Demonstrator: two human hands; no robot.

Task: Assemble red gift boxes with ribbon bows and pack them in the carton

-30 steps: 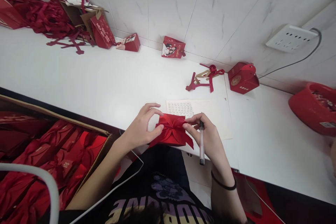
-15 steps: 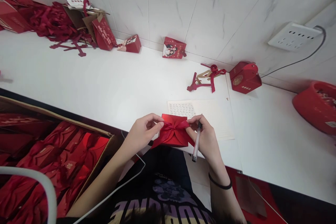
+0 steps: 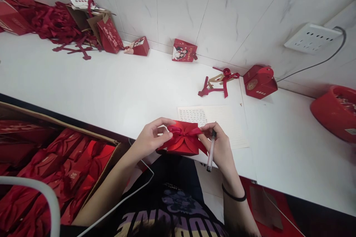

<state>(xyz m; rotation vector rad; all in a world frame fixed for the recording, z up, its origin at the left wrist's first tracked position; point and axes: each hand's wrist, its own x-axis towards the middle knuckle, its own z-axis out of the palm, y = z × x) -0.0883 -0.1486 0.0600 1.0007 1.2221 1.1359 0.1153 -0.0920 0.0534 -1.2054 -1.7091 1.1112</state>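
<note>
- Box [image 3: 180,150]: red card, smooth w/ slight sheen; curved petal flaps meet mid-top. Loc.: near edge of table [image 3: 111,85], betw. the hands. Resting or lifted, cannot tell.
- Bow [image 3: 183,133]: satiny red ribbon, knotted over flaps, pointed tails out L & R.
- L hand [image 3: 151,139]: thumb & forefinger parted at bow's L loop; gripping or only touching, cannot tell.
- R hand [image 3: 221,146]: fingertips at bow's R loop; pen [image 3: 211,152] held in same hand, clear barrel, dk ends, slanting down.
- Hands apart, one each side of box.
- Paper [image 3: 225,122]: flat, ruled, just beyond box. Table white, smooth; wall [image 3: 133,3] pale w/ grey veining.
- Carton [image 3: 59,121], L: brown card rim, packed w/ red boxes [image 3: 73,172] & ribbon.
- Back of table, L to R: tangled ribbon heap [image 3: 57,22], photo box [image 3: 183,50] w/ printed figures, loose ribbons [image 3: 218,81], handled box [image 3: 260,85] w/ round gold emblem, red tub [image 3: 328,114].
- Writing: paper has handwritten rows, too small to read. Photo box & handled box: pale characters, illegible. Tub: white label, illegible. Shirt [image 3: 178,207]: big block letters, purple over cream, partly hidden.
</note>
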